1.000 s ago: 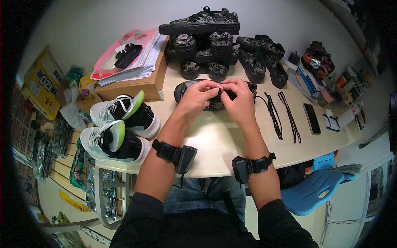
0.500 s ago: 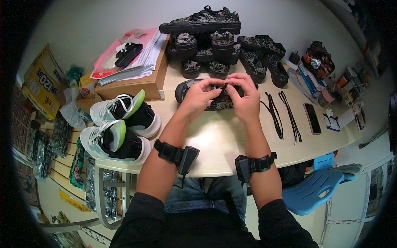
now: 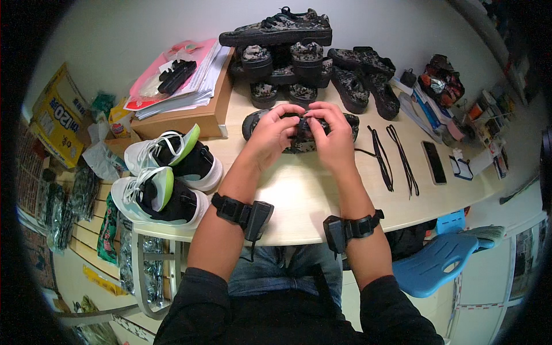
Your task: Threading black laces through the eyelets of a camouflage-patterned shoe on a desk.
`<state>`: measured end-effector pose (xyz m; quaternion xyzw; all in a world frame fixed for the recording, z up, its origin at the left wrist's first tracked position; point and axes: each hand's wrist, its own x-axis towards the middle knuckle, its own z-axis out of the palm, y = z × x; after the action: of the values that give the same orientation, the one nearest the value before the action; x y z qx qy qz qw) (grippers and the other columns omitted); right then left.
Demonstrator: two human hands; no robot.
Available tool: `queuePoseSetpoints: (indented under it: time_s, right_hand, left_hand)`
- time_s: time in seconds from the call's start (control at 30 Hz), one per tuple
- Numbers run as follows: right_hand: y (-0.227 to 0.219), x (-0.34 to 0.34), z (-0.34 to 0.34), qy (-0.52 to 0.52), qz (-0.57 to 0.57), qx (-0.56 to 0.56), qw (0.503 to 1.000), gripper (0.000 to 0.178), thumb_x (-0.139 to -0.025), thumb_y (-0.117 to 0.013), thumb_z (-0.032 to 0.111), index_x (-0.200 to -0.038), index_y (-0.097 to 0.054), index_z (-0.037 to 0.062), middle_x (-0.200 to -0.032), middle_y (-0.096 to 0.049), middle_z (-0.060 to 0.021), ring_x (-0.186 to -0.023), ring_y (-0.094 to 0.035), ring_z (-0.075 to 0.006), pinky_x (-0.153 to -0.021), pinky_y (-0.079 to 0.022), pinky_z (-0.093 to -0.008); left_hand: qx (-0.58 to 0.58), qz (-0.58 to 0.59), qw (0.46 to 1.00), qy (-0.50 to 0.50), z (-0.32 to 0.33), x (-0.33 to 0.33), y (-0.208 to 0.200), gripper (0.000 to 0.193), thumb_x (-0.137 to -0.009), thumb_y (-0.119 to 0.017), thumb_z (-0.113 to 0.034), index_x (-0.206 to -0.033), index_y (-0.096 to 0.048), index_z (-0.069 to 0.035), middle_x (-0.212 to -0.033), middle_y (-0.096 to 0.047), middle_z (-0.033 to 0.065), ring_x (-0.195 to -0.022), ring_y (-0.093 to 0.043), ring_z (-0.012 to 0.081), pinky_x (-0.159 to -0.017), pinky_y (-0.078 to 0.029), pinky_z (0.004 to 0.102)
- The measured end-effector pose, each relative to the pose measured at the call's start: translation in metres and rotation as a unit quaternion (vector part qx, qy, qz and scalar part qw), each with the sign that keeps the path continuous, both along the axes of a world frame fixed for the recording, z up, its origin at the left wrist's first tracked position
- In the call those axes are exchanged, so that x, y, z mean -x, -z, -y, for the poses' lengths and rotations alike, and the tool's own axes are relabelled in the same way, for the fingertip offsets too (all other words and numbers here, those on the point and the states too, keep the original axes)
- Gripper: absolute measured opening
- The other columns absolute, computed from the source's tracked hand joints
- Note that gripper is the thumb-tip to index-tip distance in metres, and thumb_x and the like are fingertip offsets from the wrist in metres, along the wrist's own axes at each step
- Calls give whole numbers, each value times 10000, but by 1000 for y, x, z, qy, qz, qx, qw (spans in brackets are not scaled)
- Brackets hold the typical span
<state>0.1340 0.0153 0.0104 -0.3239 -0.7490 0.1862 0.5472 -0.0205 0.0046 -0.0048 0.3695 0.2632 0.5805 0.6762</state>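
The left hand point(image 3: 272, 134) and right hand point(image 3: 334, 137) meet nearly fingertip to fingertip over the black-and-grey camouflage fabric shoe point(image 3: 302, 144). Whether either is clamped on a small part cannot be told. The shoe lies sideways on the pale wood-tone tabletop point(image 3: 296, 207), in front of the stacked camouflage shoes point(image 3: 278, 38). Two thin black laces point(image 3: 406, 162) lie to its right.

Central shoe point(image 3: 302, 144): black, grey and off-white camouflage. Loose laces point(image 3: 411, 181): solid black. Table point(image 3: 287, 201): pale wood tone. Sneakers point(image 3: 172, 210): white, grey and black, lime-green lining. Carton point(image 3: 192, 123): brown. Seat point(image 3: 425, 273): blue. Phone point(image 3: 434, 163): black face. Sleeves point(image 3: 391, 310): plain black.
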Motion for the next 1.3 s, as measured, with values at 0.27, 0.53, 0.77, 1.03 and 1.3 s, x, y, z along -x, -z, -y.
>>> queuePoseSetpoints:
  time_s: [0.27, 0.53, 0.77, 1.03, 1.3]
  right_hand:
    - [-1, -2, 0, -66, -64, 31, 995, 244, -758, -564, -2, -990, -637, 17, -1079, -594, -134, -1015, -560, -294, -896, -442, -348]
    - [6, -3, -4, 40, 65, -49, 996, 108, -765, -635, 72, -863, -647, 29, -1071, -599, -112, -1021, -530, -298, -881, -426, -383]
    - [0, -6, -5, -21, -67, -11, 997, 108, -788, -638, 61, -890, -661, 35, -1024, -615, -103, -968, -574, -249, -853, -448, -334]
    - [5, -5, -5, -23, -38, 8, 999, 143, -770, -622, 58, -904, -661, 27, -1063, -598, -116, -1011, -549, -270, -885, -437, -350]
    - [6, -4, -4, 31, 35, -14, 999, 114, -774, -627, 65, -881, -644, 31, -1094, -577, -117, -1035, -521, -286, -906, -415, -369]
  left_hand:
    - [-30, -124, 990, -60, -1, -10, 6, 98, -896, -588, -145, -985, -594, -105, -876, -612, -37, -709, -544, 31, -564, -382, 169]
    - [-28, -85, 994, -58, 1, -8, 1, 82, -913, -564, -120, -986, -573, -83, -783, -537, -47, -650, -465, 25, -564, -396, 180]
    - [6, -98, 993, -71, 5, -13, -4, 217, -881, -560, -61, -1096, -588, -34, -896, -623, 6, -731, -579, 57, -576, -438, 192]
    - [-28, -163, 984, -65, 8, -13, -7, 83, -894, -593, -117, -974, -614, -115, -887, -625, -41, -667, -500, 12, -505, -334, 158]
    - [-25, -107, 992, -57, 5, -10, -4, 143, -898, -580, -117, -1040, -591, -117, -881, -613, -29, -673, -503, 18, -555, -402, 161]
